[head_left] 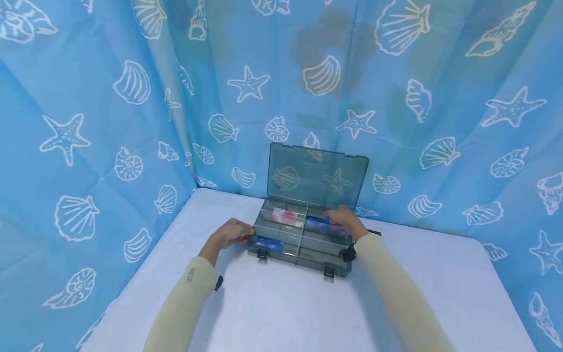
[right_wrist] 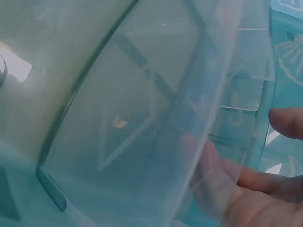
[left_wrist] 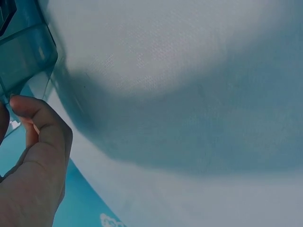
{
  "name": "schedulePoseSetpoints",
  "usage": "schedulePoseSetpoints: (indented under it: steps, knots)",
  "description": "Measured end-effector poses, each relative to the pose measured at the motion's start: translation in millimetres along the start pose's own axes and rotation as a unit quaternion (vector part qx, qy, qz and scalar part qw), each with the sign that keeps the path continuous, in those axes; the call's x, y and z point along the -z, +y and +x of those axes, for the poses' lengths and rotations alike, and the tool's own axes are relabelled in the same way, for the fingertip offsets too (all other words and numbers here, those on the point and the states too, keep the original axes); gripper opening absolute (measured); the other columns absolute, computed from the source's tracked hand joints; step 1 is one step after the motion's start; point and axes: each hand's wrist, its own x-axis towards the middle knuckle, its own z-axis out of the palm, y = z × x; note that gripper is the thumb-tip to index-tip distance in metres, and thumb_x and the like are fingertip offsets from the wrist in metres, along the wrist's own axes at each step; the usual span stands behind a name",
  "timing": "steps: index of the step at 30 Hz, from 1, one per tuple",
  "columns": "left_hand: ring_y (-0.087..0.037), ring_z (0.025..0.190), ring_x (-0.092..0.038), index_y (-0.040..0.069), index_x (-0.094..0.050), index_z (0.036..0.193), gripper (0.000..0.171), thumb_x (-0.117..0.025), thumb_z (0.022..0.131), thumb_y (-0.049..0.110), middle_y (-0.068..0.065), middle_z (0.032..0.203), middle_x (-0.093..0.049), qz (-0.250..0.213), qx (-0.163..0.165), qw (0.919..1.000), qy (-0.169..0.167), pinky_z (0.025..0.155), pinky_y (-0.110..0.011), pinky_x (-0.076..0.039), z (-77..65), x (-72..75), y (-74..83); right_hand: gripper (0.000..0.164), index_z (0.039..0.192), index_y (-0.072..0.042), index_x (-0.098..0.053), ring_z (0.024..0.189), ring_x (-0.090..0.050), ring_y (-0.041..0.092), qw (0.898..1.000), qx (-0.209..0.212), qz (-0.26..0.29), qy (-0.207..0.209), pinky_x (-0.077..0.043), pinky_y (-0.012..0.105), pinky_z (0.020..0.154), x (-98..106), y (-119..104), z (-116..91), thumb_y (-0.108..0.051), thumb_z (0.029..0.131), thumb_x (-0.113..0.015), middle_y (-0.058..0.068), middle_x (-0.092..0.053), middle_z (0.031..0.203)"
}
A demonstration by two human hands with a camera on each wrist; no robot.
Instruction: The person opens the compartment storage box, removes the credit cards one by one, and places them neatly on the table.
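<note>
Pinching the left side of the case [head_left: 294, 260] with my left hand [head_left: 232, 231], thumb and fingertip nearly together at its edge. My right hand [head_left: 347, 221] is set with thumb and fingers spread apart, reaching into the right-hand compartments beside a blue packet [head_left: 317, 223]; I cannot tell whether the fingertips contact it. Case location: on the white table [head_left: 286, 313], lid [head_left: 308, 171] raised. Left-hand compartments: one pink-and-white packet [head_left: 283, 216]; one blue-and-white packet [head_left: 269, 244], frontmost.

Blue curtains [head_left: 281, 105] printed with white seashells [head_left: 77, 218] and starfish [head_left: 248, 84] hang behind a white-covered table [head_left: 281, 313].
</note>
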Motion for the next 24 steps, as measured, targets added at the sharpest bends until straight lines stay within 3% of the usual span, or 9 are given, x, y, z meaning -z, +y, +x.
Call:
schedulePoseSetpoints:
  steps: [6, 9, 12, 18, 24]
  knots:
    - [-0.024, 0.089, -0.058, -0.004, -0.058, 0.125, 0.037, -0.065, 0.092, 0.013, -0.014, 0.108, -0.059, -0.002, -0.003, 1.0000, -0.004, 0.073, -0.029, -0.052, 3.6, 0.6, -3.2, 0.070, 0.147, 0.015, -0.007, 0.122, -0.049, 0.036, 0.995, -0.016, 0.099, 0.006, -0.047, 0.039, 0.098, 3, 2, 2, -0.011, 0.099, -0.051, 0.029, -0.032, 0.145]
    - [-0.023, 0.088, -0.058, -0.004, -0.059, 0.124, 0.037, -0.066, 0.092, 0.013, -0.014, 0.107, -0.059, -0.011, -0.003, 0.9999, -0.008, 0.073, -0.029, -0.052, 4.6, 0.4, -4.4, 0.054, 0.142, 0.017, -0.025, 0.098, -0.062, 0.025, 0.990, -0.021, 0.140, 0.011, -0.051, 0.035, 0.092, 4, 4, 5, -0.006, 0.099, -0.050, 0.025, -0.051, 0.124]
    - [-0.023, 0.087, -0.058, -0.004, -0.060, 0.124, 0.036, -0.066, 0.092, 0.012, -0.013, 0.106, -0.059, -0.015, -0.007, 0.9998, -0.010, 0.073, -0.028, -0.052, 4.4, 0.0, -5.2, 0.037, 0.129, 0.018, -0.046, 0.079, -0.064, 0.017, 0.989, -0.011, 0.145, 0.015, -0.053, 0.035, 0.089, 5, 7, 7, -0.003, 0.099, -0.052, 0.018, -0.061, 0.103]
    - [-0.023, 0.088, -0.058, -0.003, -0.060, 0.123, 0.035, -0.066, 0.092, 0.012, -0.013, 0.106, -0.059, -0.019, -0.009, 0.9998, -0.006, 0.074, -0.028, -0.052, 3.5, 0.3, -5.9, 0.031, 0.124, 0.015, -0.055, 0.079, -0.066, 0.017, 0.989, 0.013, 0.142, 0.034, -0.050, 0.040, 0.093, 4, 10, 2, -0.001, 0.098, -0.055, 0.019, -0.065, 0.101]
    - [-0.023, 0.091, -0.058, -0.003, -0.059, 0.123, 0.035, -0.065, 0.093, 0.013, -0.013, 0.108, -0.060, -0.005, -0.004, 1.0000, 0.000, 0.077, -0.030, -0.053, 0.6, -1.2, -2.4, 0.035, 0.128, 0.015, -0.051, 0.076, -0.064, 0.012, 0.985, 0.033, 0.166, 0.015, -0.054, 0.033, 0.086, 26, 23, -4, -0.003, 0.099, -0.054, 0.010, -0.063, 0.093]
